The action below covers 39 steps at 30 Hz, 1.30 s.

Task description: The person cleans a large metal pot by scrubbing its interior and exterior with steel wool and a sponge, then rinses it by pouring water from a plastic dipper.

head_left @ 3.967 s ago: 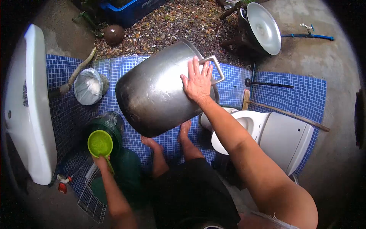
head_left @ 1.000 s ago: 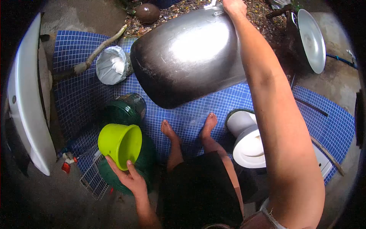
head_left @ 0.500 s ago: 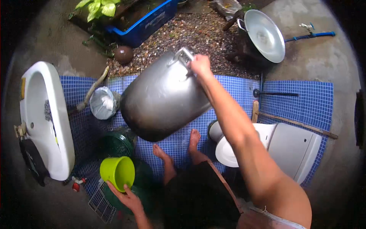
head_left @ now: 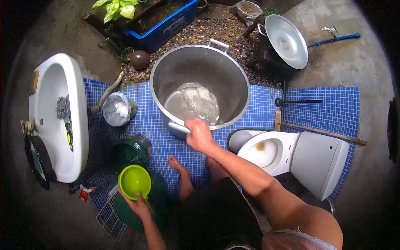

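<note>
A large metal stockpot (head_left: 227, 81) stands upright before me, with a little water (head_left: 196, 102) moving at its bottom. Its near handle (head_left: 179, 127) is in the grip of my right hand (head_left: 199, 136). The far handle (head_left: 218, 44) is free. Lower left, my left hand (head_left: 138, 207) holds a lime-green plastic dipper (head_left: 134, 182) with its mouth turned up. The dipper is beside a dark green bucket (head_left: 129, 152).
A white sink (head_left: 77, 121) is at left, beside a lined waste bin (head_left: 112, 110). A toilet (head_left: 283, 154) stands at right on the blue tiles (head_left: 266, 100). Beyond are gravel (head_left: 183, 35), a blue tub (head_left: 166, 31) and a wide metal pan (head_left: 287, 43).
The pot has swung from tilted, its base toward me, to upright with its mouth up. My right hand has come nearer with the handle. The dipper has turned its mouth upward.
</note>
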Each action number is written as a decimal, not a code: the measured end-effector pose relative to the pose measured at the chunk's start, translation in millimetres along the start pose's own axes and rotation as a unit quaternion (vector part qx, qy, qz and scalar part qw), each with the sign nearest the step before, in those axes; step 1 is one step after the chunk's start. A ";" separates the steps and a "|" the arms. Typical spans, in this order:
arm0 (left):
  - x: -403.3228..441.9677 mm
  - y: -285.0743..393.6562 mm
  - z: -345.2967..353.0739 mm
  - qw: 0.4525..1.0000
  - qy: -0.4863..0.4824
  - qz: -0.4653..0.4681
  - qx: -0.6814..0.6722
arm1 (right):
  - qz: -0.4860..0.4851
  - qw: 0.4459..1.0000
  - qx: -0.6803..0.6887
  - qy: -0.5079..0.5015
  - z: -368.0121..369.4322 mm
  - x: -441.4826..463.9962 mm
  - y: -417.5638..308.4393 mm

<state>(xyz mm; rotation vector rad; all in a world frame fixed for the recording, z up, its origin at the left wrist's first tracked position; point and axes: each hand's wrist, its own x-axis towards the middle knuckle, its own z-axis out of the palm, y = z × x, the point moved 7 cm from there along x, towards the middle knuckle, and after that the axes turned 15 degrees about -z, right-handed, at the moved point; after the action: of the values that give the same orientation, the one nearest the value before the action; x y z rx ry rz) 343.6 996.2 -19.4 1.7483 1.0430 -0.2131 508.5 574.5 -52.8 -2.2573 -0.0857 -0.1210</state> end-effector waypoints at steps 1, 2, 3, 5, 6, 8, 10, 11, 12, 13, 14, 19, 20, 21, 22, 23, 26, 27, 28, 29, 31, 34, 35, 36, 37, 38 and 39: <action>12.5 -10.8 0.4 1.000 0.004 -0.006 0.000 | 0.000 1.000 0.001 -0.007 9.1 -16.8 -0.8; 23.5 -18.6 5.5 0.999 -0.006 -0.035 -0.018 | -0.007 0.999 -0.004 -0.048 24.3 -35.4 -0.3; 36.1 -26.4 10.4 0.997 -0.016 -0.064 -0.036 | -0.015 0.996 -0.008 -0.089 39.6 -54.6 1.0; 66.7 -42.1 15.3 0.996 -0.018 -0.087 -0.025 | -0.018 0.991 -0.006 -0.132 64.2 -97.7 7.4; 84.5 -53.9 16.9 0.994 -0.025 -0.105 -0.015 | -0.021 0.985 -0.005 -0.169 77.4 -119.3 12.1; 129.4 -82.6 14.1 0.994 -0.034 -0.103 0.000 | -0.028 0.979 -0.009 -0.201 97.8 -159.8 26.2; 151.8 -93.9 16.7 0.991 -0.028 -0.130 -0.019 | -0.027 0.968 -0.011 -0.251 102.1 -183.7 34.9; 177.3 -119.5 11.5 0.989 -0.012 -0.140 -0.036 | -0.016 0.966 -0.022 -0.258 107.5 -196.8 46.5; 185.0 -122.1 11.6 0.989 0.004 -0.143 -0.043 | -0.030 0.964 -0.027 -0.264 105.8 -203.4 49.1; 203.2 -132.1 9.5 0.990 -0.003 -0.138 0.006 | -0.027 0.962 -0.031 -0.269 113.1 -210.0 53.8; 210.2 -132.0 9.4 0.994 0.013 -0.107 0.010 | -0.028 0.963 -0.018 -0.266 110.4 -200.6 42.7; 276.9 -156.1 9.5 0.991 0.066 -0.048 0.106 | -0.029 0.956 -0.025 -0.291 143.1 -198.7 33.7; 306.2 -169.6 5.8 0.974 0.098 0.032 0.200 | -0.015 0.954 -0.021 -0.299 145.4 -200.0 32.3; 332.9 -182.7 2.7 0.940 0.145 0.109 0.289 | -0.009 0.953 -0.026 -0.300 143.0 -194.9 24.7; 348.5 -188.3 8.0 0.909 0.179 0.145 0.346 | -0.011 0.966 -0.016 -0.260 134.5 -183.3 8.6; 354.8 -196.2 21.5 0.901 0.184 0.119 0.373 | -0.010 0.976 -0.010 -0.219 126.9 -177.4 -2.1; 360.5 -194.7 61.7 0.860 0.196 -0.013 0.471 | -0.021 0.987 -0.008 -0.159 116.4 -182.3 -4.3; 363.3 -196.7 75.7 0.830 0.220 0.019 0.513 | -0.012 0.987 -0.017 -0.161 117.5 -185.3 0.5; 368.4 -202.2 89.2 0.829 0.209 0.034 0.518 | -0.020 0.988 -0.017 -0.150 119.5 -186.8 2.1; 380.9 -215.6 92.8 0.828 0.200 0.049 0.522 | -0.029 0.990 -0.017 -0.140 120.4 -187.0 2.1; 415.9 -248.1 78.9 0.866 0.155 0.107 0.463 | -0.011 0.990 -0.003 -0.137 124.5 -184.9 8.8; 436.9 -249.4 57.5 0.972 0.024 0.012 0.234 | -0.004 0.994 0.014 -0.112 121.2 -180.6 19.6; 435.2 -253.9 50.4 0.985 -0.065 -0.145 0.064 | -0.001 0.995 0.021 -0.096 117.4 -176.1 19.6; 428.9 -241.3 37.8 0.988 -0.063 -0.130 0.057 | 0.001 0.997 0.030 -0.077 114.6 -170.3 17.6; 417.5 -228.7 27.5 0.990 -0.063 -0.115 0.050 | 0.001 0.997 0.028 -0.071 111.0 -164.8 14.5; 401.1 -215.0 18.2 0.989 -0.079 -0.121 0.019 | 0.018 0.998 0.043 -0.049 105.2 -159.4 12.8; 381.8 -195.3 9.2 0.988 -0.095 -0.125 -0.013 | 0.034 0.997 0.059 -0.027 100.0 -153.2 11.1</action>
<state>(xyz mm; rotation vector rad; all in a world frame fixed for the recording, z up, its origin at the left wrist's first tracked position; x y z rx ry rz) 435.8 1211.0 -379.0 1.5380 1.1173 -0.5116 363.3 641.6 -142.5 -2.1425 -0.0434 -0.0173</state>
